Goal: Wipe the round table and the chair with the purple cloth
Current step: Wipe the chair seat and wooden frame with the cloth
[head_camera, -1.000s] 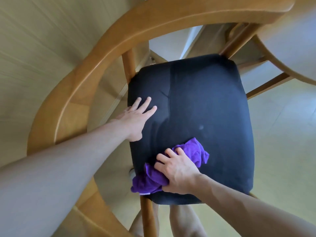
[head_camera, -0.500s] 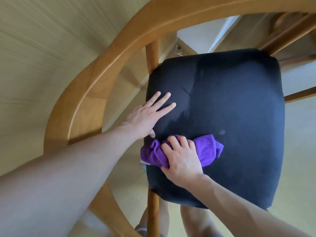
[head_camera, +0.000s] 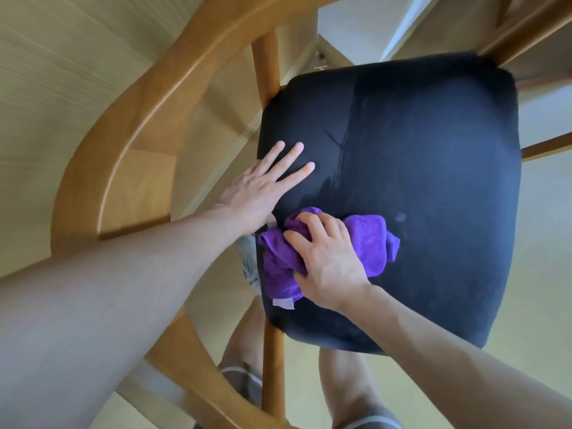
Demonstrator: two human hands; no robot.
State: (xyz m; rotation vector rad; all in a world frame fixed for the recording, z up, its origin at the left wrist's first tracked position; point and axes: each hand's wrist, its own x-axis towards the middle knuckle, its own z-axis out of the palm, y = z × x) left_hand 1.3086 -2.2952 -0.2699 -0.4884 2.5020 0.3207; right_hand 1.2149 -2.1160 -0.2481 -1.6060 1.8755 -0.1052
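I look straight down on a wooden chair with a black padded seat (head_camera: 418, 168) and a curved wooden backrest (head_camera: 173, 97) at the left. The bunched purple cloth (head_camera: 368, 239) lies on the near left part of the seat. My right hand (head_camera: 325, 261) is on top of it, fingers curled into the fabric. My left hand (head_camera: 263, 187) rests flat on the seat's left edge, fingers straight and spread, just above the cloth. A damp streak runs down the seat's middle. The round table is out of view.
Pale wooden floor (head_camera: 526, 274) surrounds the chair. Wooden legs and rails (head_camera: 544, 147) of other furniture cross the upper right corner. My own legs (head_camera: 346, 382) stand right below the seat's near edge.
My right hand has slid the cloth from the seat's near left corner up and inward on the seat. The left hand has stayed flat on the left edge. The camera has shifted left.
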